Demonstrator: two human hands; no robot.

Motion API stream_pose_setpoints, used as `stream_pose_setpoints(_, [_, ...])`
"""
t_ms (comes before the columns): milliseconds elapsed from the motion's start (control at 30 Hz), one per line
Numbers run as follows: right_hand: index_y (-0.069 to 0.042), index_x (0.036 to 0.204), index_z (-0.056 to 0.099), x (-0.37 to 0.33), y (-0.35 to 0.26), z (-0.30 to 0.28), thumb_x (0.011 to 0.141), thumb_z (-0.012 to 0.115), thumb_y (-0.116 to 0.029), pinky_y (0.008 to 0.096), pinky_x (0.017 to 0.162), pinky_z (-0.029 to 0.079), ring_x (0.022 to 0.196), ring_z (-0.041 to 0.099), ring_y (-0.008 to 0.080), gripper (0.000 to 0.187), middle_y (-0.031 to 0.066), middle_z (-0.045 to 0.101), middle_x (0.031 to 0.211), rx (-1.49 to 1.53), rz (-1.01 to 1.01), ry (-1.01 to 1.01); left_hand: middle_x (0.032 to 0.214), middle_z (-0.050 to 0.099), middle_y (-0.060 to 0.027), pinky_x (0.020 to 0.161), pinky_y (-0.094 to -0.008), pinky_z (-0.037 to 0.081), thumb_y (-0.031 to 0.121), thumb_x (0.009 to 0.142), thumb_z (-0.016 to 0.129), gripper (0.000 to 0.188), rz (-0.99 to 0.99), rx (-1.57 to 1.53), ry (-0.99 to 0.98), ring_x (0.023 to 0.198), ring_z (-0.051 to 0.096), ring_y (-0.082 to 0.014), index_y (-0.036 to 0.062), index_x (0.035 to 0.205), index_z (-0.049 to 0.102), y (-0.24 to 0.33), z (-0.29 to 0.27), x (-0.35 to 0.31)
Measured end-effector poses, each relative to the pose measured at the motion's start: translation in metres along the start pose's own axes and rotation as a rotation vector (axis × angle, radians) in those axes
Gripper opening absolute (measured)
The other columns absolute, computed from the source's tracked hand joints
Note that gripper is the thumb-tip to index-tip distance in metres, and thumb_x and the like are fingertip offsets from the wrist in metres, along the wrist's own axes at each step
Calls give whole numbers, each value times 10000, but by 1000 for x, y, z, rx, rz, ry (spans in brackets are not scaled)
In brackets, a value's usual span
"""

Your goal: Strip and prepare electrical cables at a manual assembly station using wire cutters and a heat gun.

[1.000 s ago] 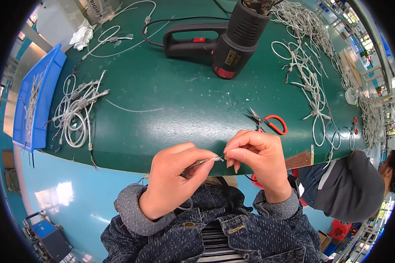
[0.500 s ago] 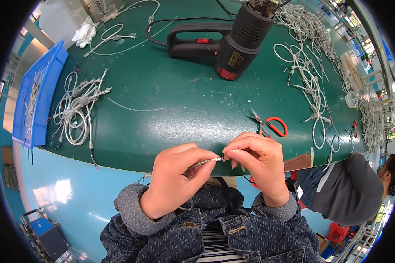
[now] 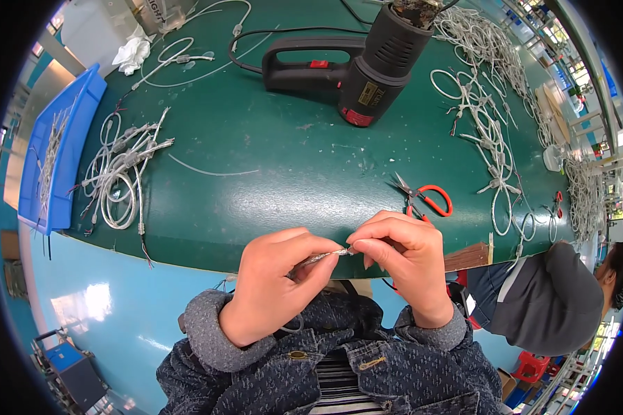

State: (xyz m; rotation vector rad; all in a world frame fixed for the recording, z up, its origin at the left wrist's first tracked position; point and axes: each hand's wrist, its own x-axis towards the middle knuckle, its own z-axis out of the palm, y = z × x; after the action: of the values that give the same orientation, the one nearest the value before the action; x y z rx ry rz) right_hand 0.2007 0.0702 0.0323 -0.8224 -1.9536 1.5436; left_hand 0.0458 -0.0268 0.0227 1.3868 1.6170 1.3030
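Observation:
Between my two hands, just in front of the table edge, is a thin silvery cable (image 3: pixel 317 258). My left hand (image 3: pixel 277 283) pinches it between thumb and forefinger, with part of its length running into the palm. The thumb and fingertips of my right hand (image 3: pixel 403 259) close on the cable's end, right beside the left fingertips. The tip itself is mostly hidden by the fingers. Beyond my right hand, red-handled scissors (image 3: pixel 429 197) lie on the green table with their blades apart.
A black heat gun (image 3: pixel 374 76) stands at the back middle. Bundled clear cables (image 3: pixel 124 173) lie at left beside a blue tray (image 3: pixel 73 159). More cables (image 3: pixel 491 149) spread along the right. A person (image 3: pixel 547 297) in dark clothes is close by at right.
My right hand has shifted very slightly left and down, its fingertips still at the cable end. My left hand keeps the same pinch.

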Motion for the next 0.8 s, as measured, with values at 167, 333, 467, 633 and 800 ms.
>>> stream_pose_setpoints(167, [52, 830, 657, 1, -1, -1, 773, 631, 72, 209, 529, 452, 623, 564, 100, 66, 83, 616, 783, -19, -5, -18, 575, 483, -19, 450, -233, 292, 13, 747, 677, 89, 5, 5, 3, 494, 425, -76, 28, 835, 671, 0, 0, 0])
stream_pose_setpoints(333, [44, 807, 641, 2, 4, -3, 762, 631, 75, 212, 557, 451, 667, 561, 100, 56, 64, 593, 791, -14, 1, -49, 573, 485, -21, 443, -231, 293, 5, 739, 680, 92, 14, 17, 4, 487, 431, -76, 28, 827, 668, 1, 1, 0])
stream_pose_setpoints(467, [37, 795, 618, 3, 3, -4, 760, 629, 74, 211, 579, 444, 695, 551, 96, 52, 52, 575, 799, -42, 7, -67, 573, 486, -22, 441, -229, 295, -1, 734, 681, 97, 18, 11, 8, 484, 434, -78, 27, 825, 664, -1, 1, 0])
stream_pose_setpoints(633, [35, 796, 593, 4, 0, -5, 762, 632, 59, 219, 590, 431, 688, 538, 97, 57, 51, 563, 789, -135, 16, -113, 573, 485, -28, 438, -237, 308, -6, 728, 681, 107, 29, 26, 15, 480, 439, -83, 27, 827, 659, -1, 3, 0])
stream_pose_setpoints(800, [38, 805, 580, 4, -6, -2, 773, 626, 46, 231, 581, 418, 663, 531, 101, 57, 54, 556, 776, -252, 0, -129, 581, 497, -42, 432, -257, 334, -16, 721, 677, 128, 106, 136, 64, 470, 461, -114, 31, 838, 654, -2, 5, -2])
